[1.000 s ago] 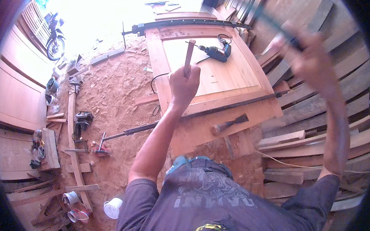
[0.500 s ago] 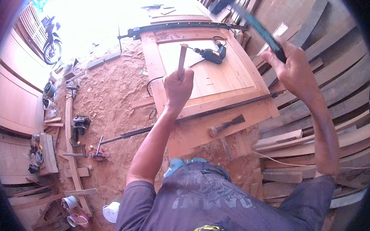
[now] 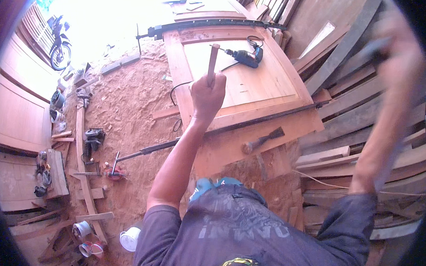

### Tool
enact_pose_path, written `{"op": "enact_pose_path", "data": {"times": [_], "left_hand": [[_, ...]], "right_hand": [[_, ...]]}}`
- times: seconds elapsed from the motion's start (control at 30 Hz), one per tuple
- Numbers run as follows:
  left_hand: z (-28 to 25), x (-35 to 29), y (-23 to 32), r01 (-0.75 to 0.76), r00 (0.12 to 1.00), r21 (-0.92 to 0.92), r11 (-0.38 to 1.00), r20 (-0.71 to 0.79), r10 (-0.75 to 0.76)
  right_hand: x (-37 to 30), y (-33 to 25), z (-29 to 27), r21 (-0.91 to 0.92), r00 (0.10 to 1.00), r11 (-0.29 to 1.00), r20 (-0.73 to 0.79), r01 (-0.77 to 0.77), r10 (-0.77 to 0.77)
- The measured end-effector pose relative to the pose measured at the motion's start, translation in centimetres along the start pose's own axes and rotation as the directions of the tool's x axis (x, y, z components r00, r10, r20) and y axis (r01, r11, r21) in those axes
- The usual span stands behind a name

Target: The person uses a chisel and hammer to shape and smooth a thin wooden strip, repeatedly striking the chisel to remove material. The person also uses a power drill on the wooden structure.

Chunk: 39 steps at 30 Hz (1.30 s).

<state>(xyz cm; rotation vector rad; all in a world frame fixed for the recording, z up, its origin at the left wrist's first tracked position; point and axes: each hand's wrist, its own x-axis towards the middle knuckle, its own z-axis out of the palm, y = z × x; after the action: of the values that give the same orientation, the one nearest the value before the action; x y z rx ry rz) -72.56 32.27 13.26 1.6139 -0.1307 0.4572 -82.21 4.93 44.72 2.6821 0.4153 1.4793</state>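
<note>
Left hand (image 3: 207,94) closed around a wooden dowel (image 3: 212,61), held upright over the door panel (image 3: 249,91) at 12 o'clock for driving; right hand (image 3: 399,44) raised at 2 o'clock, motion-blurred, grip can't tell.

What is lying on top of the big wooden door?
On the wooden door lies a power drill with its black cord. A long black clamp bar crosses the door's far end. The left hand, gripping a wooden stick, hides part of it.

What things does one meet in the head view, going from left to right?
Motorcycle → white bucket → left hand gripping a wooden stick → power drill → chisel → blurred right hand.
</note>
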Motion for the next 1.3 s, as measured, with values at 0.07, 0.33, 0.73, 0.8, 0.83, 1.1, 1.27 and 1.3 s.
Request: {"op": "enact_pose_path", "data": {"times": [0.07,0.33,0.73,0.8,0.83,1.1,1.27,1.3], "left_hand": [[-1.5,0.1,-0.1,0.027,0.999,0.075,0.997,-0.027,-0.025],[-3.3,0.0,-1.0,0.066,0.995,-0.032,0.997,0.075,-0.063],[-12.0,-26.2,-27.6,0.666,0.208,-0.692,-0.279,0.53,-0.822],[-8.2,-22.4,-26.4,0.523,0.425,-0.757,-0.391,0.629,-0.651],[-7.0,-21.2,-26.9,0.471,0.503,-0.767,-0.435,0.639,-0.582],[-5.6,-23.4,-33.7,0.429,0.658,-0.79,-0.438,0.606,-0.448],[-6.0,-22.1,-32.4,0.493,0.529,-0.748,-0.445,0.664,-0.529],[-6.1,-21.7,-32.2,0.515,0.494,-0.743,-0.428,0.665,-0.56]], "right_hand": [[-6.1,-5.8,6.3,0.027,0.891,0.998,0.449,0.059,-0.065],[-11.8,-6.5,5.9,0.238,0.719,0.872,0.675,-0.427,0.168],[-35.6,-10.4,0.8,-0.051,-0.043,-0.016,0.598,-0.999,0.8],[-35.8,-11.0,1.0,-0.052,-0.066,-0.044,0.581,-0.998,0.811],[-35.2,-11.0,1.2,-0.064,-0.059,-0.027,0.59,-0.998,0.805],[-35.9,-12.3,1.3,-0.147,-0.043,0.061,0.615,-0.987,0.787],[-34.4,-14.2,2.8,-0.156,-0.1,-0.006,0.601,-0.988,0.793],[-34.3,-14.2,3.0,-0.163,-0.087,0.017,0.607,-0.987,0.79]]}}
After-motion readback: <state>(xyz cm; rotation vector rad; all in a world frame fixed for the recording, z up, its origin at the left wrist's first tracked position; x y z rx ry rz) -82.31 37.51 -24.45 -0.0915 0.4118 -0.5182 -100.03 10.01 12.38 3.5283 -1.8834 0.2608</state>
